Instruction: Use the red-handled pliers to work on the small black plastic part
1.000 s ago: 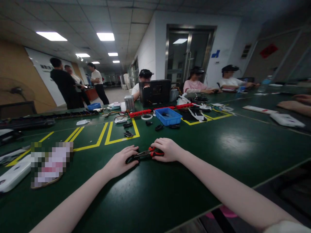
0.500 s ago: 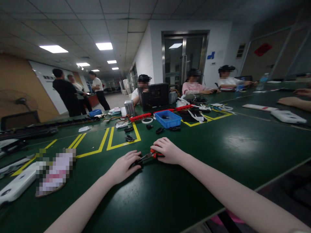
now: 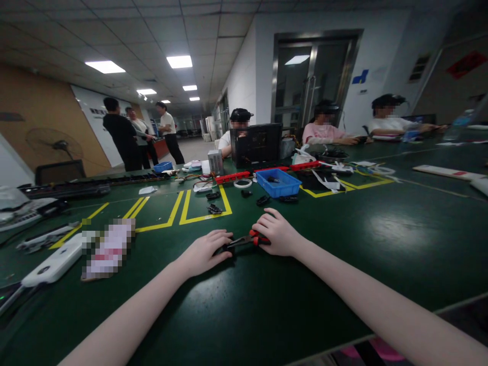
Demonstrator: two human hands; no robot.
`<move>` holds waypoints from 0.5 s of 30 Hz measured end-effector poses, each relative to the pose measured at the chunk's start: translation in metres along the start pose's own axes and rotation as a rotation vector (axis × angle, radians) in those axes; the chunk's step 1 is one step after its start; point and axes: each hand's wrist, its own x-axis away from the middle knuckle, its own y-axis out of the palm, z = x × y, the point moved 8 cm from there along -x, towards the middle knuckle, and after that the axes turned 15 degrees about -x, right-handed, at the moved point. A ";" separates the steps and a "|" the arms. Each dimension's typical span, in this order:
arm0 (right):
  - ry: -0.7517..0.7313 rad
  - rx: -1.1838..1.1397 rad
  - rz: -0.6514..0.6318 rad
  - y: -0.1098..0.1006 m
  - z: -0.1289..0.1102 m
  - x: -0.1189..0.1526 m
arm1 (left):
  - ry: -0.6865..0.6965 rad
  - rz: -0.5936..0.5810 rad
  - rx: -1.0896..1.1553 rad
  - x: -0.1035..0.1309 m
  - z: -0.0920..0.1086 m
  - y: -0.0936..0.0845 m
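Observation:
My right hand (image 3: 276, 234) is closed round the red and black handles of the pliers (image 3: 244, 241), whose jaws point left. At the tips of the jaws, my left hand (image 3: 206, 252) has its fingers closed on a small black part (image 3: 222, 248), mostly hidden by the fingers. Both hands are low over the green table (image 3: 236, 315). Beyond them lie several small black parts, among them one (image 3: 214, 209) inside a yellow taped outline and another (image 3: 263, 201) near the blue tray (image 3: 278, 184).
A black case (image 3: 256, 146) stands behind red strips (image 3: 232, 177). At the left are a white device (image 3: 57, 259) and a pixelated flat object (image 3: 110, 249). Several people sit or stand beyond the table, and a bottle (image 3: 459, 124) is at the far right.
The view has turned, so the table and room appear shifted right. The pliers lie flatter in view, still in my right hand, with their tips at my left fingers.

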 end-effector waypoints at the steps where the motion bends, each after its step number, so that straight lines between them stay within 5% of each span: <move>1: -0.002 -0.004 -0.005 0.001 0.000 0.000 | 0.003 0.000 0.004 0.000 0.000 0.000; 15: 0.052 -0.136 -0.039 0.006 0.006 0.003 | 0.000 -0.027 -0.081 0.002 0.002 0.003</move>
